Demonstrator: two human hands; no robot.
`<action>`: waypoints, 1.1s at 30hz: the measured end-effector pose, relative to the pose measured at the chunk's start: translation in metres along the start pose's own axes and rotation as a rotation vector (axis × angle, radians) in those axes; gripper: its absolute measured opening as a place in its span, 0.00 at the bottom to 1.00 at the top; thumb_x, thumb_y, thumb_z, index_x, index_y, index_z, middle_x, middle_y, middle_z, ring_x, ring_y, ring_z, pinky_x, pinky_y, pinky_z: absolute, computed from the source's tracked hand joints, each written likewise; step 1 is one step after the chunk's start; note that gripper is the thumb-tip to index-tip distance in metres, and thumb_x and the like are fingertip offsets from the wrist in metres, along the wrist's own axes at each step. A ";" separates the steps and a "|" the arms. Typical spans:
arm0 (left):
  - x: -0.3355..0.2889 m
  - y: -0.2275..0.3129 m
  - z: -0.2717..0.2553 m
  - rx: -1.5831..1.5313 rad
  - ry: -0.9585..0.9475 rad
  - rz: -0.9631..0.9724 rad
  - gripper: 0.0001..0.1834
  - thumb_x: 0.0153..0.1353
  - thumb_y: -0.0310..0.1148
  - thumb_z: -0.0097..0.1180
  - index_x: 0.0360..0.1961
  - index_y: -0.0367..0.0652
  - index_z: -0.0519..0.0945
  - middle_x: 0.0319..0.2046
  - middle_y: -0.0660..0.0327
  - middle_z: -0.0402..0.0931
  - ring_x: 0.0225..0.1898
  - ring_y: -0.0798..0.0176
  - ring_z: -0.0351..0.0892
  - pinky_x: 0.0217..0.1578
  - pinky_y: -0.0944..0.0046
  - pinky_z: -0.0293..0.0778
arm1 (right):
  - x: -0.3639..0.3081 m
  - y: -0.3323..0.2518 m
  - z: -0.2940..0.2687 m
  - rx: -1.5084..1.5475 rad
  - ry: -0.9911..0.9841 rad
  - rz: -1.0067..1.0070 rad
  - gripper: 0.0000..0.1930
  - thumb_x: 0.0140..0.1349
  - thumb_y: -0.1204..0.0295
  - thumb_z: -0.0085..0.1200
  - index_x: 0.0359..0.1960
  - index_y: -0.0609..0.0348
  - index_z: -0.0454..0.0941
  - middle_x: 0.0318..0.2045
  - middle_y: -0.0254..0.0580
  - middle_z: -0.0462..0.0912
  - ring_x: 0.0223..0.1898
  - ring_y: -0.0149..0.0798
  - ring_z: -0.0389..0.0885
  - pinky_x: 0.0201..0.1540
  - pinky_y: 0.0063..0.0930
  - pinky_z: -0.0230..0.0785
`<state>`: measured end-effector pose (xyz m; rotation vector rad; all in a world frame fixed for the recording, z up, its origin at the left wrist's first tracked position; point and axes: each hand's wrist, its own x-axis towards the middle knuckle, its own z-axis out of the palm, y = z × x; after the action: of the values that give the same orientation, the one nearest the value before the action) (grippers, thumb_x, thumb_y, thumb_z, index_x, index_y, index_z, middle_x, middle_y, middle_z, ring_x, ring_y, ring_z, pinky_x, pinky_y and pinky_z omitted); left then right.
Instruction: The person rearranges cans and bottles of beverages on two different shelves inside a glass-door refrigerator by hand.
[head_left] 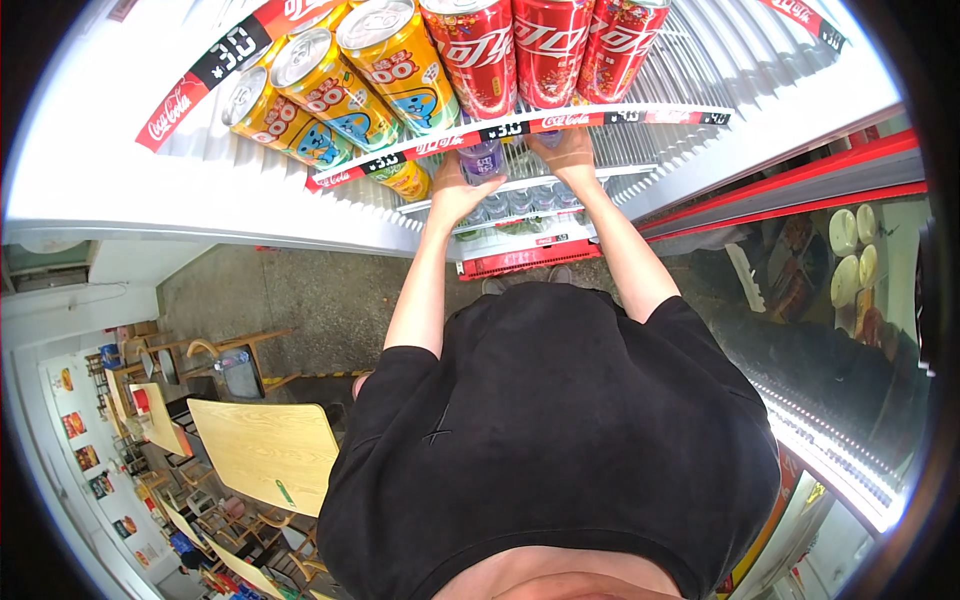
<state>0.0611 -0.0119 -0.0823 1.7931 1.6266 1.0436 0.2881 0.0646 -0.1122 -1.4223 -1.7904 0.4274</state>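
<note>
While yellow cylindrical cans [390, 55] and red cylindrical cans [547, 55] stand in rows on the ribbed white upper shelf [690, 62], the handling beneath looks unfinished.
A purple-wrapped bottle [482, 160] is below the shelf's near edge, the left hand [456, 190] curled around it; whether the right hand [568, 158], fingertips hidden, grips anything cannot be told.

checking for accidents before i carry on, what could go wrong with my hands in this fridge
The purple drink by your left hand might slip or tip, and could drop onto the clear bottles lower down. Your right hand is close under the shelf's front strip, so lifting it sharply could knock the strip. A hard bump there might also unsettle the red cans standing just above.
</note>
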 end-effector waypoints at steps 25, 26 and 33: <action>0.000 0.002 -0.003 0.003 -0.013 0.012 0.47 0.43 0.48 0.78 0.60 0.36 0.69 0.54 0.47 0.78 0.56 0.46 0.78 0.56 0.53 0.73 | 0.000 0.002 0.004 -0.004 0.020 0.013 0.40 0.49 0.55 0.73 0.58 0.66 0.68 0.50 0.64 0.77 0.53 0.62 0.77 0.55 0.49 0.71; 0.000 0.002 -0.003 0.012 -0.011 0.020 0.47 0.43 0.48 0.78 0.61 0.37 0.69 0.54 0.47 0.78 0.56 0.46 0.78 0.56 0.53 0.73 | 0.000 0.001 0.004 -0.005 0.021 0.011 0.40 0.49 0.55 0.73 0.58 0.66 0.68 0.50 0.64 0.77 0.53 0.62 0.77 0.55 0.49 0.71; 0.000 -0.005 0.000 -0.009 -0.006 0.040 0.48 0.42 0.51 0.77 0.60 0.35 0.69 0.55 0.45 0.75 0.57 0.43 0.76 0.57 0.51 0.72 | 0.000 0.001 0.003 0.007 0.022 0.009 0.40 0.48 0.54 0.73 0.58 0.65 0.69 0.49 0.62 0.79 0.53 0.61 0.78 0.56 0.49 0.71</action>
<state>0.0577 -0.0114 -0.0861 1.8286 1.5857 1.0602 0.2867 0.0654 -0.1144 -1.4252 -1.7637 0.4205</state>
